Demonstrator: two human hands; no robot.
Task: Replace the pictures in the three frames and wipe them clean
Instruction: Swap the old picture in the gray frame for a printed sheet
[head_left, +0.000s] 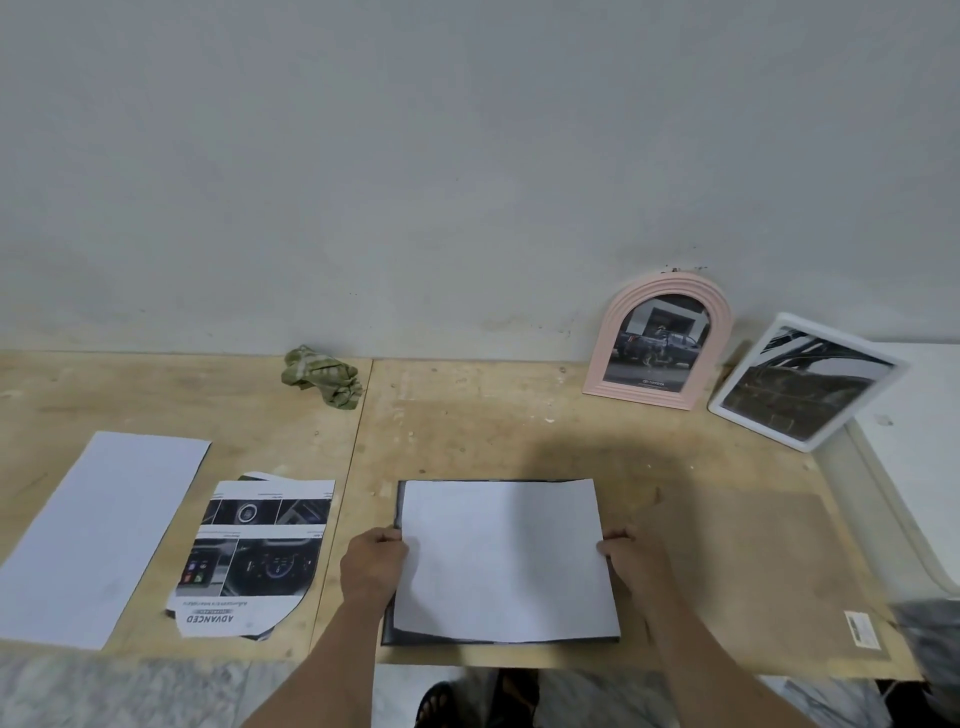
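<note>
A white sheet (501, 558) lies on a dark flat frame (390, 631) near the table's front edge. My left hand (373, 564) pinches the sheet's left edge and my right hand (631, 558) pinches its right edge. A pink arched frame (610, 332) with a truck picture leans on the wall at the back right. Beside it a white rectangular frame (727, 413) with a dark picture stands tilted. A crumpled green cloth (321, 375) lies by the wall at the back.
A cut car-brochure picture (254, 556) and a large white sheet (98, 535) lie on the left of the plywood table (467, 431). A white surface (914, 441) borders the table on the right. A sticker (861, 630) sits at the front right corner.
</note>
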